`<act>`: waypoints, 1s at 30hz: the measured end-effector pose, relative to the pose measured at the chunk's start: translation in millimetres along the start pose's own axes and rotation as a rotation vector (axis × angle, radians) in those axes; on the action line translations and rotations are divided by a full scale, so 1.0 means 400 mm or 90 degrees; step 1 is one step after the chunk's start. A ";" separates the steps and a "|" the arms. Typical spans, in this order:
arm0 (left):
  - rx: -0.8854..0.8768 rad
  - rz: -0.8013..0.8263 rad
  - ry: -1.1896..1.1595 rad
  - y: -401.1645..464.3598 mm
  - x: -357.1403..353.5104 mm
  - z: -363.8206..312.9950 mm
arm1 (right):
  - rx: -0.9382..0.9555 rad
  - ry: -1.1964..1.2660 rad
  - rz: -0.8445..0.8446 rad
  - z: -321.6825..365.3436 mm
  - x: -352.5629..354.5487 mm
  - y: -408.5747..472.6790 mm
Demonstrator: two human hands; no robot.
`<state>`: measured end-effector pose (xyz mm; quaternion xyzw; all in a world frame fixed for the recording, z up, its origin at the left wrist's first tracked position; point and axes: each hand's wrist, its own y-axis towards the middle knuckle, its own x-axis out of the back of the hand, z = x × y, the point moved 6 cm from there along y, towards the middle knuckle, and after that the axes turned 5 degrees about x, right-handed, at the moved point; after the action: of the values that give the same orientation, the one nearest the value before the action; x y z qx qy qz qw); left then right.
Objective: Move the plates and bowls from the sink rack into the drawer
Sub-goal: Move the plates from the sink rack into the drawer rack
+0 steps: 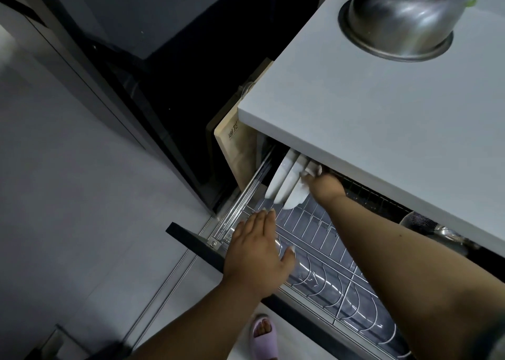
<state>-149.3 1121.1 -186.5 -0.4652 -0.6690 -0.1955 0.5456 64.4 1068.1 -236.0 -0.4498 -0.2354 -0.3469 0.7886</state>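
Observation:
The drawer point(191, 239) is pulled out below the grey countertop point(355, 119), with a wire dish rack point(341, 272) inside it. At the drawer's far end, partly under the counter, several white plates point(281, 179) stand on edge in the rack. My right hand point(325, 186) reaches in there and grips the top edge of the nearest plate. My left hand point(258, 253) hovers flat, fingers straight, over the rack's near left corner and holds nothing. The sink rack is out of view.
An upturned steel bowl point(399, 18) sits on the countertop at the top right. A wooden cutting board point(235, 152) leans beside the cabinet at the drawer's far left. Dark appliances point(131, 59) stand along the left. A foot in a purple slipper point(263, 335) is below the drawer.

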 end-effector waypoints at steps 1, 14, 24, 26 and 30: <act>0.002 0.001 0.003 0.000 0.001 -0.001 | 0.018 0.003 -0.010 -0.003 -0.002 -0.010; 0.031 0.029 0.028 -0.009 0.009 -0.017 | 0.065 0.109 -0.041 -0.069 -0.002 -0.208; 0.029 0.099 0.070 -0.047 -0.011 0.004 | 0.064 0.148 -0.072 -0.139 0.038 -0.327; 0.025 0.109 0.084 -0.049 -0.010 -0.003 | 0.073 0.146 -0.084 -0.152 0.059 -0.351; 0.018 0.145 0.111 -0.052 -0.005 -0.041 | 0.091 0.129 -0.126 -0.190 0.116 -0.399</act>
<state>-157.8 1097.3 -178.0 -0.5117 -0.5644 -0.1622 0.6272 -22.3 929.6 -154.1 -0.3298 -0.2218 -0.4487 0.8004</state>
